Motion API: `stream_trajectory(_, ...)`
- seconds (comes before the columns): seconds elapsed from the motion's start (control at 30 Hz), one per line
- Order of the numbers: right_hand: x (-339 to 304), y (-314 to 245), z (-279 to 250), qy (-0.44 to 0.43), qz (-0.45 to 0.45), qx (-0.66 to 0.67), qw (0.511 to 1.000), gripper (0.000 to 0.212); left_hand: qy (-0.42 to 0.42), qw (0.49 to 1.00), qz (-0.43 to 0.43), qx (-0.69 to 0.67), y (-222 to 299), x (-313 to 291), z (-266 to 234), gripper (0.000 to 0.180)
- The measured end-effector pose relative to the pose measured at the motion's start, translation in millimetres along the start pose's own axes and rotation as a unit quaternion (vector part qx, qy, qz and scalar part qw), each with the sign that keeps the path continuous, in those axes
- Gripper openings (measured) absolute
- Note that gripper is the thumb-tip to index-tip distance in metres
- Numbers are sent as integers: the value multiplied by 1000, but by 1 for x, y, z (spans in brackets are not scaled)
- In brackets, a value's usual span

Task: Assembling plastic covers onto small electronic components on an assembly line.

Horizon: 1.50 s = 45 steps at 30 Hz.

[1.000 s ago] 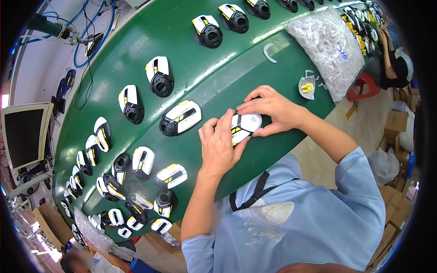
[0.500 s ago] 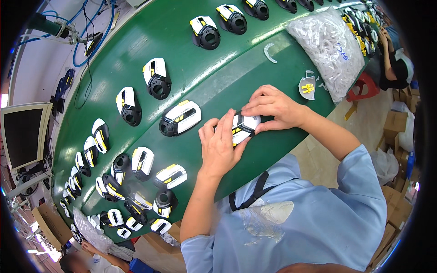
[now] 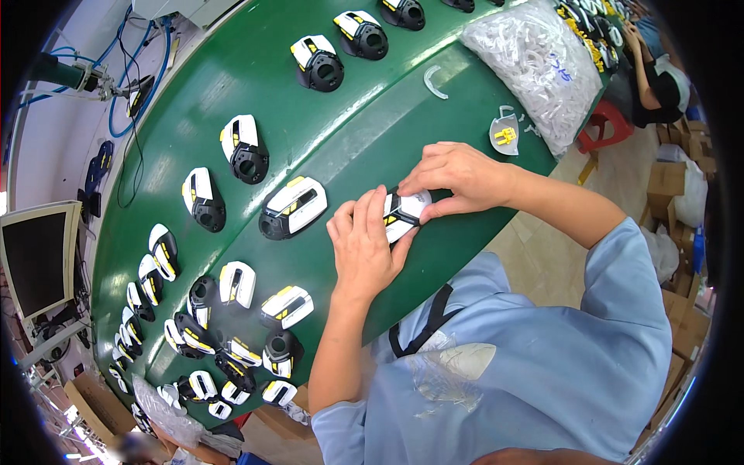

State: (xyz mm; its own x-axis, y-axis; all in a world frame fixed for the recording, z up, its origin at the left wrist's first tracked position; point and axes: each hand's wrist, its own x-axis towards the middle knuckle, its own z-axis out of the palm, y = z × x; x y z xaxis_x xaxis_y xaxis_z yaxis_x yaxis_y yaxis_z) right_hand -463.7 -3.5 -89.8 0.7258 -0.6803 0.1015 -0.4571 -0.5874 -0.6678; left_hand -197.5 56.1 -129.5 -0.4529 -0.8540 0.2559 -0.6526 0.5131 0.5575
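Between my two hands is a white, black and yellow plastic housing [image 3: 400, 214], resting on or just above the green tabletop [image 3: 442, 256]. My left hand [image 3: 364, 240] wraps its fingers over the left side of the housing, thumb at the near edge. My right hand [image 3: 457, 182] grips the far right end, fingers on top and thumb at the side. Much of the housing is hidden under the fingers. A similar housing [image 3: 293, 208] lies just left of my left hand, with a round hole in its black end.
Several more housings line the far side, such as one housing [image 3: 316, 63], and others cluster at the lower left. A bag of clear pieces [image 3: 535, 66] lies at the far right, near a small dish [image 3: 494, 138] with yellow parts and a curved clear strip [image 3: 434, 82].
The whole view has shifted and turned slightly, so the table and its contents appear displaced. Both hands stay on the same housing, with only slight finger movement.
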Motion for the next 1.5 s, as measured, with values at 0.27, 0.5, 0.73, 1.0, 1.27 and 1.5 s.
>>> stream_trajectory(0.27,-13,2,13,37,-16,-71,997,47,-9,1000,16,-3,2,5,-6,87)
stream_trajectory(0.5,-21,-1,21,41,31,-40,998,56,-11,1000,24,10,2,6,-5,76)
stream_trajectory(0.73,-36,-6,41,155,22,76,985,65,125,983,128,44,-2,-10,4,67)
stream_trajectory(1.0,-8,-12,18,159,32,19,987,59,46,996,81,-6,3,0,-5,67)
stream_trajectory(1.27,53,-41,11,409,-18,198,890,77,-14,1000,-4,-4,9,11,-7,71)
stream_trajectory(1.5,-2,-12,30,283,121,307,901,44,-10,999,-37,0,19,14,-5,63)
